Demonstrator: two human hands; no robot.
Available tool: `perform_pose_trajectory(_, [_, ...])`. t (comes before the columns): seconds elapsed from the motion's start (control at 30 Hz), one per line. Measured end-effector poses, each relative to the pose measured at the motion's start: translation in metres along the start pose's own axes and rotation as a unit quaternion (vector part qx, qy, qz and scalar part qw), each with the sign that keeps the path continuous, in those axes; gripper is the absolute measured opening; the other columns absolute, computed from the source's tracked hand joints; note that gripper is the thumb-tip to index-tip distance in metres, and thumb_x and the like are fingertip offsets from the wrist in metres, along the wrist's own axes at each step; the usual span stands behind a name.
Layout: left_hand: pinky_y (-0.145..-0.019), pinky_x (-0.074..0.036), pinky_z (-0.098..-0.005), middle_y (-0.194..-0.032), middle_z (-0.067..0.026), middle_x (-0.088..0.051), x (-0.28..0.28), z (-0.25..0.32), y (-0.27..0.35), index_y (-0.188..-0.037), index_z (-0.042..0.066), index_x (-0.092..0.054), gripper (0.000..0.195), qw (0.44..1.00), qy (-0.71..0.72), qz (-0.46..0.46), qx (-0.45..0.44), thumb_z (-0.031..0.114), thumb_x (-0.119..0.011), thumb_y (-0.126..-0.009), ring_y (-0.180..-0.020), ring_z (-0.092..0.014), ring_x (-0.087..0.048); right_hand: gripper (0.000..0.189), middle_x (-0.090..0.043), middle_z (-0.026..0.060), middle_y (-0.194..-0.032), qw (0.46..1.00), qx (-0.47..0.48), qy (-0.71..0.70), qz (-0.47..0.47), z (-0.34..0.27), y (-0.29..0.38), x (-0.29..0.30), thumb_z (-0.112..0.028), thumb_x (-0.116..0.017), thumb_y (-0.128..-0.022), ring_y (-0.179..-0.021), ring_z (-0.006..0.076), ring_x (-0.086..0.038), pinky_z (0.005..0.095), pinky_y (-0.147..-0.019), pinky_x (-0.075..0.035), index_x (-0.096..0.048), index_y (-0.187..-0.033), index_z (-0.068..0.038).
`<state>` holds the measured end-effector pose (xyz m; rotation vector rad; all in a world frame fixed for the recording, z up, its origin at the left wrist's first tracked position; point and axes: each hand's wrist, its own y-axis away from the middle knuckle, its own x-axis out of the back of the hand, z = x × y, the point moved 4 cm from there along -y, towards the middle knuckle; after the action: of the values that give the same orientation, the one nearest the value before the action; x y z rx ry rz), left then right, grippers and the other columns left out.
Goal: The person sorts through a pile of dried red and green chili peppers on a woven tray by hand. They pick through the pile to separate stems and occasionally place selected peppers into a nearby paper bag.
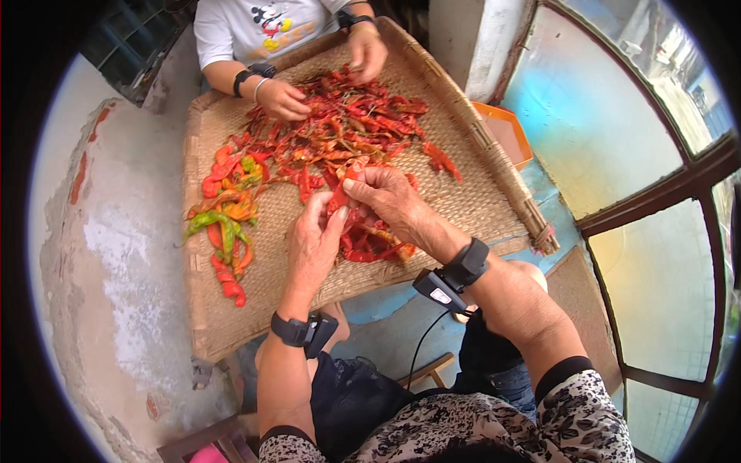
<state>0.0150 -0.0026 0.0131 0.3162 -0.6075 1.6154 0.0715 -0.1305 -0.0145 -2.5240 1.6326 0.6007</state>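
Between my two hands is a red chili pepper [337, 199], wrinkled and glossy. My left hand [315, 234] pinches its lower end between thumb and fingers. Higher up, my right hand [388, 194] has its thumb pressed on the pepper near the top. Both hands are above a woven bamboo tray [278, 289]. A large heap of dried red chilies [370, 124] lies just beyond them. Below my right hand is a smaller cluster of red chilies [370, 243], partly covered by the hands. Green, orange and red fresh-looking peppers [228, 226] lie along the tray's left side.
Across the tray a person in a white T-shirt [266, 32] has both hands at the heap. An orange-rimmed container [503, 133] stands beyond the tray's right rim. A peeling wall [127, 260] is at left, framed glass panes [654, 278] at right. A cable [421, 344] hangs from my right wristband.
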Motion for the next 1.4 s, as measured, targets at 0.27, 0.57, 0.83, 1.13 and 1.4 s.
perform_pose_trajectory(0.27, [-0.076, -0.042, -0.0425, -0.088, -0.0147, -0.046, 0.000, 0.003, 0.015, -0.093, 0.003, -0.052, 0.031, 0.955, -0.269, -0.095, -0.083, 0.016, -0.071, -0.073, -0.086, -0.035, -0.050, 0.017, -0.056, -0.0009, -0.068, 0.919, 0.151, -0.325, 0.164, -0.065, -0.010, 0.126, -0.025, -0.053, -0.093, -0.058, 0.0076, -0.050, 0.0216, -0.053, -0.042, -0.056, -0.092, -0.009])
perform_pose_trajectory(0.57, [-0.067, -0.043, -0.0404, -0.080, -0.0154, -0.050, 0.003, 0.000, 0.006, -0.086, 0.000, -0.051, 0.009, 0.967, -0.206, -0.057, -0.137, 0.005, -0.057, -0.081, -0.074, -0.034, -0.053, 0.020, -0.059, 0.0037, -0.069, 0.984, 0.098, 0.140, 0.040, -0.043, -0.002, 0.044, -0.018, -0.060, -0.086, -0.057, 0.0105, -0.052, 0.0264, -0.051, -0.043, -0.061, -0.098, -0.002])
perform_pose_trajectory(0.83, [-0.067, -0.046, -0.0324, -0.089, -0.0132, -0.060, 0.000, 0.003, -0.004, -0.094, 0.001, -0.053, 0.010, 0.993, -0.105, -0.032, -0.048, 0.009, -0.052, -0.089, -0.076, -0.021, -0.059, 0.018, -0.059, 0.0188, -0.082, 0.766, 0.260, 0.588, -0.018, -0.012, 0.011, 0.001, -0.009, -0.062, -0.076, -0.075, 0.0358, -0.060, 0.0435, -0.068, -0.050, -0.064, -0.093, -0.003])
perform_pose_trajectory(1.13, [-0.064, -0.048, -0.0326, -0.077, -0.0123, -0.065, 0.033, -0.027, -0.006, -0.090, 0.002, -0.060, 0.021, 0.997, -0.065, 0.009, 0.048, 0.022, -0.059, -0.086, -0.071, -0.021, -0.063, 0.021, -0.055, 0.0008, -0.060, 0.980, 0.081, 0.165, 0.071, -0.053, 0.001, 0.066, -0.021, -0.059, -0.088, -0.048, 0.0082, -0.047, 0.0247, -0.044, -0.039, -0.061, -0.076, -0.005])
perform_pose_trajectory(1.4, [-0.063, -0.047, -0.0356, -0.070, -0.0119, -0.064, 0.015, -0.032, 0.003, -0.082, 0.001, -0.062, 0.028, 0.969, -0.201, -0.109, 0.090, 0.029, -0.065, -0.079, -0.065, -0.024, -0.061, 0.021, -0.060, 0.0032, -0.077, 0.873, 0.122, -0.396, 0.257, -0.069, -0.012, 0.161, -0.021, -0.054, -0.092, -0.065, 0.0100, -0.056, 0.0224, -0.057, -0.047, -0.058, -0.090, -0.001])
